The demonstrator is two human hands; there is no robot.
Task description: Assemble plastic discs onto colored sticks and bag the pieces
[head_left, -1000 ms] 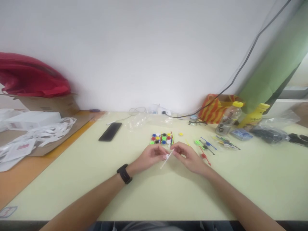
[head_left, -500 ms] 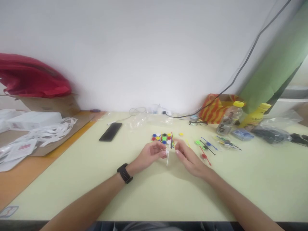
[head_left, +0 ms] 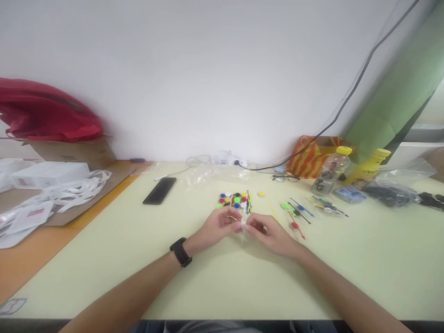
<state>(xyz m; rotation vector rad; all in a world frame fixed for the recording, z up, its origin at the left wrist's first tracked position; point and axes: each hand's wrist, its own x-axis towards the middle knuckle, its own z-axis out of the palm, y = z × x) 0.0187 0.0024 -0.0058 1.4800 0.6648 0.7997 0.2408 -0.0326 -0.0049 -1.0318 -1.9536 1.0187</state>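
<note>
My left hand [head_left: 222,225] and my right hand [head_left: 269,232] meet over the table, thumbs and fingertips pinched on a small white arrow spinner [head_left: 243,223]. Its arrow is blurred, and the fingers cover part of its hub. Just beyond my fingers lie rows of round coloured discs [head_left: 237,205], in red, blue, yellow, white, green and black. Several thin coloured arrows [head_left: 249,202] lie bunched at their right end. Right of my right hand are a red arrow spinner [head_left: 294,225], a blue arrow spinner [head_left: 300,207] and a green disc [head_left: 285,206].
A yellow disc [head_left: 261,194] sits apart behind the hands. More spinners [head_left: 328,206] lie farther right, near a clear bottle [head_left: 329,171] and a yellow bottle [head_left: 369,169]. A black phone [head_left: 159,190] lies left, glasses [head_left: 285,177] at the back. White straps [head_left: 86,187] cover cardboard at far left.
My right hand has moved left and slightly down to meet my left hand, and now also pinches the white spinner. The spinner's arrow no longer shows clearly below the fingers.
</note>
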